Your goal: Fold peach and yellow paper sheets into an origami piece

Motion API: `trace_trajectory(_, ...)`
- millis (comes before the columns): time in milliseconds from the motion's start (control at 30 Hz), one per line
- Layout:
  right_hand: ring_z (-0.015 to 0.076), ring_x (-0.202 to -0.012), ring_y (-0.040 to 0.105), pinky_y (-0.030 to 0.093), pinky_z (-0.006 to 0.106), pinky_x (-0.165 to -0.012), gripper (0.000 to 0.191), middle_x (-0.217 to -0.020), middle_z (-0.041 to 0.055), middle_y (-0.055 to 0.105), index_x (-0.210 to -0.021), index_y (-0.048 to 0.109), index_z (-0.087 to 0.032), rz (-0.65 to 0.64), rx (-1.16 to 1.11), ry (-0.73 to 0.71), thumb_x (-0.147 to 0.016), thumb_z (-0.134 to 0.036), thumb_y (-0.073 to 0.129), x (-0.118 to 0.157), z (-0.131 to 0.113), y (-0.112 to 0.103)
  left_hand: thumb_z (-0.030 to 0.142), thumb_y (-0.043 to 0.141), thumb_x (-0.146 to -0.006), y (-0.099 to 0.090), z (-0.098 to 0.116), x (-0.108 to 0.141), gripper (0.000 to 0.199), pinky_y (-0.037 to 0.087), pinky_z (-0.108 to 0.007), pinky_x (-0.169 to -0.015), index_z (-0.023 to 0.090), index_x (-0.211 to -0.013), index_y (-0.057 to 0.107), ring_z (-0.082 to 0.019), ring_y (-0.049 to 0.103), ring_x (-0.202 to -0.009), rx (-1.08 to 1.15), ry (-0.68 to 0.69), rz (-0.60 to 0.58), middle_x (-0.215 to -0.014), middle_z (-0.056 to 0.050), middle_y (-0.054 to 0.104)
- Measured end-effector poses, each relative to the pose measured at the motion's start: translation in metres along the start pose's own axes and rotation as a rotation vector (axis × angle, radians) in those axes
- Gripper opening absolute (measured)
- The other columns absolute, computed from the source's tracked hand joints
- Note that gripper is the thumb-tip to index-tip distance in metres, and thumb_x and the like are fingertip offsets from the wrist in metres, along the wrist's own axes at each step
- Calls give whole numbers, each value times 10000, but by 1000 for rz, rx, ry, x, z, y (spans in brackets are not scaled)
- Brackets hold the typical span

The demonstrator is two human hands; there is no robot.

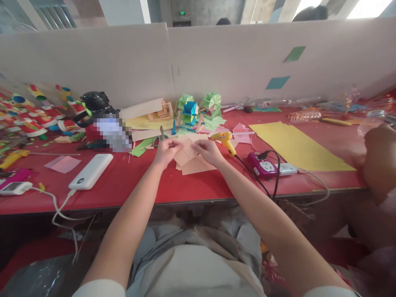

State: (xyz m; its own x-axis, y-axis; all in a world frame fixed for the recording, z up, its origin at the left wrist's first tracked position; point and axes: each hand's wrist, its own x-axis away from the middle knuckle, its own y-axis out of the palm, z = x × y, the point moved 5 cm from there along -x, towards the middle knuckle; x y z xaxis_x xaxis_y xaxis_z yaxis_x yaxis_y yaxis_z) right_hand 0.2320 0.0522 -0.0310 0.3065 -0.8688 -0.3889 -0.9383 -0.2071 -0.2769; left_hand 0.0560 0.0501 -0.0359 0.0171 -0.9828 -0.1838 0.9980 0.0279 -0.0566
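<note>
Between my two hands is a square sheet of light pink paper (187, 153). My left hand (168, 152) pinches its left corner, and my right hand (208, 151) pinches the right side. More pale pink sheets (198, 166) lie on the red table (182, 189) just below it. Scissors (160, 138) rest beyond my left hand. A yellow glue gun (227, 142) lies to the right of my right hand. Folded green and blue paper shapes (190, 111) stand behind the sheets.
A purple power strip (262, 166) with cables and a large yellow sheet (300, 144) lie right. A white power bank (91, 172) and pink paper (62, 163) are left, near colourful paper models (40, 113). Another person's arm (382, 161) rests at the right edge.
</note>
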Motion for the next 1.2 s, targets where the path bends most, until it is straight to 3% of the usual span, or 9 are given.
trace_trajectory(133,118,-573,458,376,259,-542,443,-585,9,533,-649,608,-158,-33,95,-8,-832,-561,581,-1,6,-2,430,838,-586,7,0,4,357,468,-272,-614,158,-747,673,-168,629,-673,14,-78,-111,-750,-37,703)
trace_trajectory(233,113,-574,452,353,250,-524,447,-596,14,553,-696,664,-135,-117,106,19,-804,-565,613,0,9,2,465,817,-615,11,3,6,382,464,-272,-623,148,-799,710,-175,631,-692,-58,-57,-193,-762,-48,709)
trace_trajectory(433,122,-544,504,389,252,-506,464,-592,25,584,-705,668,-136,-81,-10,116,-754,-597,660,1,10,5,485,797,-619,4,3,3,379,411,-249,-561,151,-677,628,-137,557,-595,-81,7,-60,-650,-15,652)
trace_trajectory(600,115,-498,494,362,244,-480,445,-515,7,558,-669,658,-145,-165,64,77,-781,-576,647,2,11,5,468,772,-643,11,1,3,351,389,-247,-562,149,-703,639,-128,531,-588,-66,-12,-178,-642,0,618)
trace_trajectory(800,126,-549,530,385,253,-511,404,-608,26,606,-750,686,-132,-148,29,68,-819,-523,610,2,9,9,449,770,-661,6,7,3,333,337,-243,-537,150,-633,626,-109,476,-535,-152,100,-109,-559,17,563)
trace_trajectory(1000,116,-508,500,398,260,-504,378,-548,7,549,-669,634,-150,-125,33,47,-837,-487,595,1,8,0,522,765,-681,8,2,4,397,450,-270,-608,144,-791,724,-175,613,-675,-77,27,-188,-724,-42,698)
trace_trajectory(1100,123,-539,527,451,269,-542,404,-578,18,569,-664,629,-155,-59,-31,74,-824,-526,615,0,6,-6,504,784,-674,1,-5,0,397,483,-291,-641,139,-827,747,-209,652,-729,-85,27,-140,-769,-63,726)
trace_trajectory(1200,146,-633,591,503,281,-596,377,-710,44,645,-794,673,-153,-84,-143,133,-760,-528,695,1,8,-1,471,795,-672,-5,-10,-5,367,490,-297,-649,141,-829,757,-212,660,-731,-131,79,-67,-781,-65,736)
